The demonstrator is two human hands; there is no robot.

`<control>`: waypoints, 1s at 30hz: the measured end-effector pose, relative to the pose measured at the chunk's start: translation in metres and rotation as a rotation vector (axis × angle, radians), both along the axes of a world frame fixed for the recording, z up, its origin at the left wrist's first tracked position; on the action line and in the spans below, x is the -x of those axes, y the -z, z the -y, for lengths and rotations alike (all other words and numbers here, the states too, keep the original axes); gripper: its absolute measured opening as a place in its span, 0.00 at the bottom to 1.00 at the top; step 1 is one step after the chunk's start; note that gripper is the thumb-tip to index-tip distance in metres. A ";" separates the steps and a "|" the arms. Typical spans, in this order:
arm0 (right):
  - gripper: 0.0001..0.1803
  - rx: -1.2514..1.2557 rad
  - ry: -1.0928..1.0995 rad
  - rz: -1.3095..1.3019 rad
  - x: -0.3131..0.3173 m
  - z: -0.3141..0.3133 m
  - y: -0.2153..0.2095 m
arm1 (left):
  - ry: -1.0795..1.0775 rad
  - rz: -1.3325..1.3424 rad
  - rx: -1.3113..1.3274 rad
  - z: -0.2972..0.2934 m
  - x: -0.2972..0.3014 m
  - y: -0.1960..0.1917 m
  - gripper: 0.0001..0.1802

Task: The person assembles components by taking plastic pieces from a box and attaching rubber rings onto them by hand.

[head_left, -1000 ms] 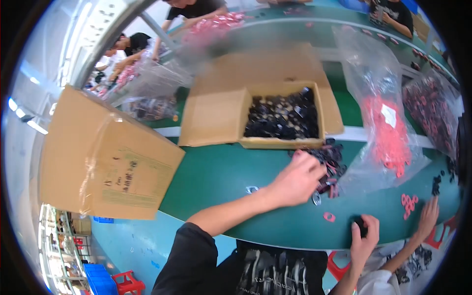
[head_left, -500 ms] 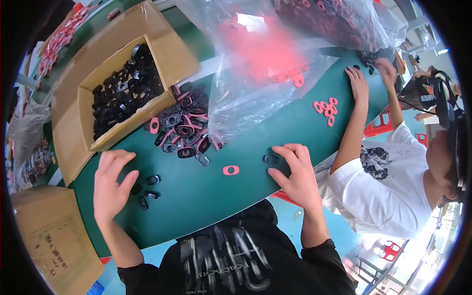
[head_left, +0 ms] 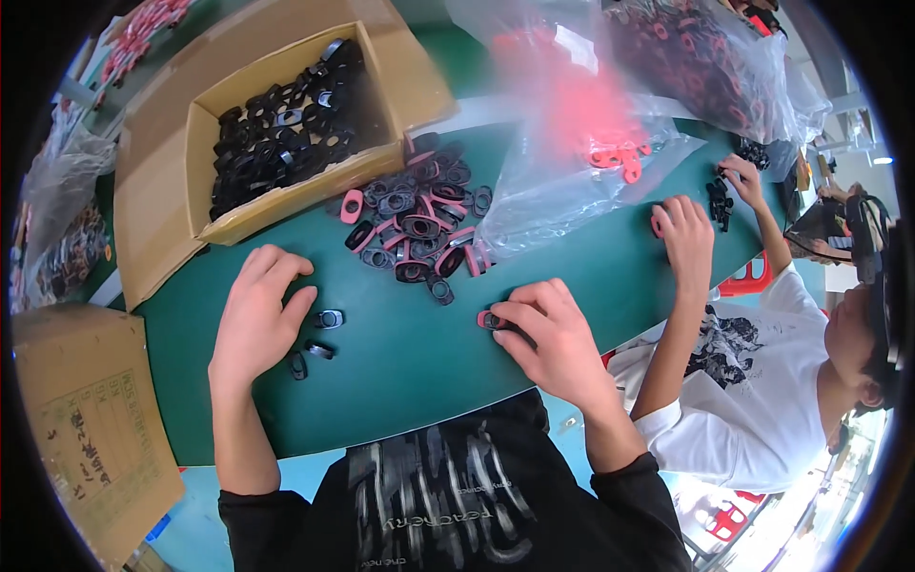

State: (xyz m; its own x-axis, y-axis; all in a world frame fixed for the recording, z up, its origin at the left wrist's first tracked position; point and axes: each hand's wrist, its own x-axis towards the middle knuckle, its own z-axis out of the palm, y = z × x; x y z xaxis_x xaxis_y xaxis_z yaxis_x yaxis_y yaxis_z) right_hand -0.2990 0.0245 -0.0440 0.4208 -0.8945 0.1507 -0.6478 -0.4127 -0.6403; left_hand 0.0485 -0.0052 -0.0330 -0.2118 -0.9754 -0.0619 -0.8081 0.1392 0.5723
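Observation:
My right hand (head_left: 553, 343) pinches a small black oval ring piece (head_left: 491, 320) between thumb and fingers. It rests on a flat pink ring piece (head_left: 482, 318) on the green table, and the fingertips partly cover both. My left hand (head_left: 259, 319) rests to the left, fingers curved and thumb apart, with nothing visible between them. Beside its thumb lie several loose black ring pieces (head_left: 329, 319). Beyond my hands spreads a pile of joined black and pink ring pieces (head_left: 419, 226).
An open cardboard box (head_left: 393, 157) of black pieces stands far left. Clear plastic bags (head_left: 534, 205) with pink pieces lie at the back. At right, a co-worker's hand (head_left: 686, 238) covers pink pieces; the other is near black ones. Another carton (head_left: 95, 410) is at lower left.
My right hand has moved left to the pink piece, bringing the black ring piece onto it. My view has shifted. The co-worker's nearer hand has come down onto the pink pieces.

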 end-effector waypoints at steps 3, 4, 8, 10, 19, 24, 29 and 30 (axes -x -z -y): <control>0.15 -0.005 -0.024 -0.003 -0.004 0.002 0.002 | -0.002 -0.001 0.009 0.001 -0.001 0.001 0.12; 0.15 0.002 -0.026 -0.013 -0.005 0.003 0.002 | -0.006 -0.003 0.007 0.002 -0.001 0.001 0.12; 0.16 -0.012 -0.030 -0.021 -0.005 0.005 0.004 | 0.016 0.005 0.039 0.003 -0.003 0.003 0.12; 0.17 -0.040 -0.026 -0.026 -0.002 0.006 0.007 | 0.028 0.019 0.075 0.002 -0.003 0.003 0.12; 0.14 0.003 0.001 -0.049 0.002 0.007 0.006 | 0.059 0.148 -0.069 -0.008 -0.015 -0.031 0.22; 0.21 -0.023 0.052 0.237 -0.027 0.025 -0.008 | 0.035 0.179 -0.158 -0.006 -0.004 -0.031 0.20; 0.15 0.244 0.316 0.464 -0.027 0.056 -0.025 | 0.016 0.081 -0.175 -0.001 -0.005 -0.011 0.14; 0.10 0.312 0.402 0.433 -0.013 0.060 -0.017 | 0.000 0.084 -0.175 -0.002 -0.007 -0.014 0.14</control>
